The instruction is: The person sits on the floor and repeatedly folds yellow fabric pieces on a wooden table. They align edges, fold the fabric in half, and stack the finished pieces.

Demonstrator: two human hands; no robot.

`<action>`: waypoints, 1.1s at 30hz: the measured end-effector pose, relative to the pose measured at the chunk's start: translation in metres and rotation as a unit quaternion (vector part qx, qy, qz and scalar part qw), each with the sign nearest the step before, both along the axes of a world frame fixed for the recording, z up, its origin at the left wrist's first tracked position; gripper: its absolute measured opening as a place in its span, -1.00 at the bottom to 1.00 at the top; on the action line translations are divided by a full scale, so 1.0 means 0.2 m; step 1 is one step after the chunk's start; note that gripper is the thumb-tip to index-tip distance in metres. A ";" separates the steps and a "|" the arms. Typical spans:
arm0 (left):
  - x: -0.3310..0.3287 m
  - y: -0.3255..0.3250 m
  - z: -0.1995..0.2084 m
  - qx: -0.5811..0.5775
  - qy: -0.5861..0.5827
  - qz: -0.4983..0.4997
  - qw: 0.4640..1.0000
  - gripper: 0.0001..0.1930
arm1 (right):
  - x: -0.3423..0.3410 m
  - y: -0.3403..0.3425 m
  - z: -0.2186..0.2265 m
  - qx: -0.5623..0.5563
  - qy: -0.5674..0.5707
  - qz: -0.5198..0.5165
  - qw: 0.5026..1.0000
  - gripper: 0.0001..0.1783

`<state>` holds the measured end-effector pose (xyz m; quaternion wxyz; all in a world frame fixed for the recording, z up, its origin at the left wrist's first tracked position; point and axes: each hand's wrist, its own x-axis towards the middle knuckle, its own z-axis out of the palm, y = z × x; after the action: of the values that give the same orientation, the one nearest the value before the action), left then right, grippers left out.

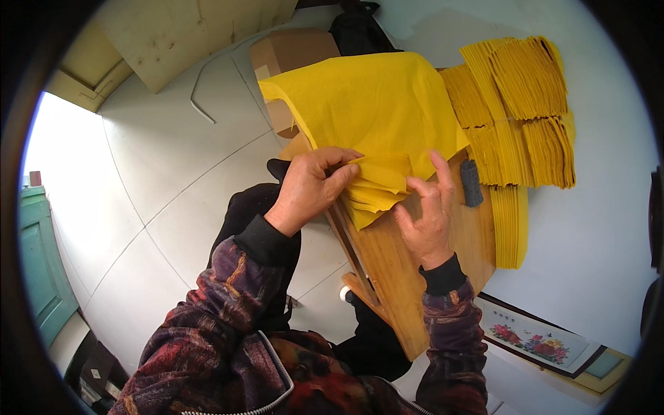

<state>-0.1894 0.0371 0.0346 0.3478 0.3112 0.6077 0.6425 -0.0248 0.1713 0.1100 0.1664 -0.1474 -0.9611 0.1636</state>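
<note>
A large sheet of yellow cloth [373, 104] hangs over the far part of a wooden table [408, 290]. Its near corner is gathered into several layered folds [379, 181]. My left hand [315, 183] pinches the left side of these folds between thumb and fingers. On the right, my right hand [430, 218] is held with fingers apart, the index raised and the other fingertips near the folds' right edge. Nothing shows within its grasp. A small dark grey block [472, 183] rests on the table right of my right hand.
Stacks of pleated yellow cloth [519, 104] stand at the table's right, against the wall. Behind the cloth is a cardboard box [294, 52], with a black bag [363, 31] beside it. A framed flower picture [539, 335] lies lower right; a green cabinet door [45, 259] stands left.
</note>
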 end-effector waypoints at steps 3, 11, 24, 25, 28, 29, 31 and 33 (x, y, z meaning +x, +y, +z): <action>0.01 0.00 0.01 0.001 -0.003 0.015 1.000 -0.77 | 0.01 0.01 -0.02 0.039 0.017 0.014 0.999 -0.45; 0.00 0.01 0.00 0.000 0.011 0.017 1.000 -0.78 | 0.01 0.03 -0.02 0.085 0.027 0.048 0.995 -0.55; 0.00 0.01 0.01 -0.009 0.004 0.009 1.000 -0.79 | 0.00 0.02 0.01 0.077 -0.035 0.071 0.994 -0.71; 0.00 0.01 0.01 -0.009 0.005 0.009 1.000 -0.79 | -0.01 0.02 0.01 0.076 -0.044 0.076 0.993 -0.74; 0.00 0.01 0.00 -0.002 0.009 0.008 1.000 -0.80 | -0.02 0.01 0.01 0.039 -0.053 0.067 0.996 -0.80; 0.00 0.00 0.00 -0.001 0.007 0.004 1.000 -0.79 | -0.02 0.01 0.01 0.020 -0.051 0.064 0.996 -0.82; -0.01 0.00 0.00 0.006 0.003 -0.002 1.000 -0.80 | -0.03 0.02 0.01 -0.002 -0.060 0.058 0.997 -0.83; -0.01 0.01 0.00 0.010 -0.006 -0.009 1.000 -0.80 | -0.03 0.03 0.01 -0.036 -0.067 0.051 0.996 -0.83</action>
<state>-0.1911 0.0382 0.0340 0.3540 0.3158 0.5962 0.6477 -0.0311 0.1783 0.1127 0.0875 -0.1150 -0.9700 0.1958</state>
